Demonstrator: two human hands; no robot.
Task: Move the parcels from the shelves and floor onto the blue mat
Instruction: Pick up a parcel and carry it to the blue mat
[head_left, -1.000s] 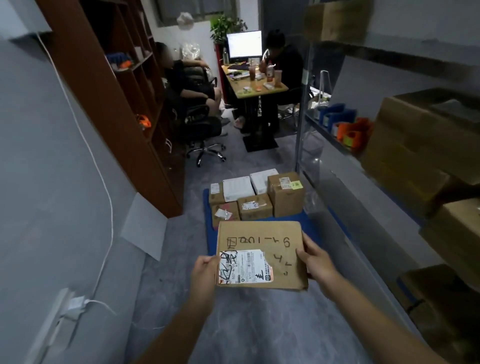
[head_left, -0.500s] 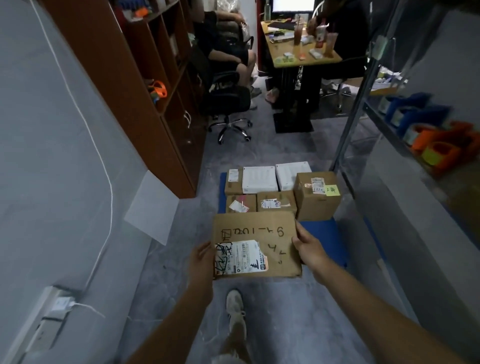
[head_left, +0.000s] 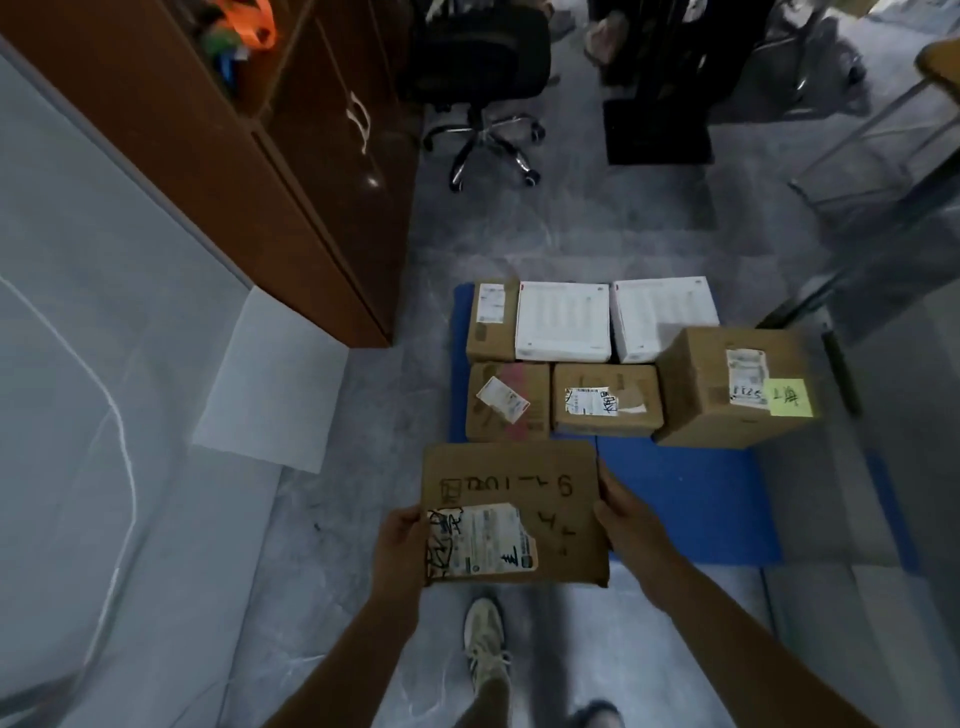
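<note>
Well beyond the grip and to its left stands a brown wooden cabinet (head_left: 260, 182), with a white handle (head_left: 358, 122) on its door and something orange (head_left: 249, 23) on an open shelf. Straight beyond the grip a black office chair (head_left: 483, 57) sits on a chrome star base. Left of the grip a white sheet (head_left: 270, 384) rests against the grey wall (head_left: 78, 312), along which a white cable (head_left: 122, 415) runs. Just below the grip a pale sneaker (head_left: 485, 644) stands on the grey marbled floor (head_left: 337, 545).

A black marker line on the flat brown cardboard parcel (head_left: 514, 512) ends in a "9"; the rest is unclear. Its scribbled-over white shipping label (head_left: 480, 540) is too small to read, as is the handwriting on the yellow-green sticky note (head_left: 789, 397) on the large brown cardboard box (head_left: 727, 384).
</note>
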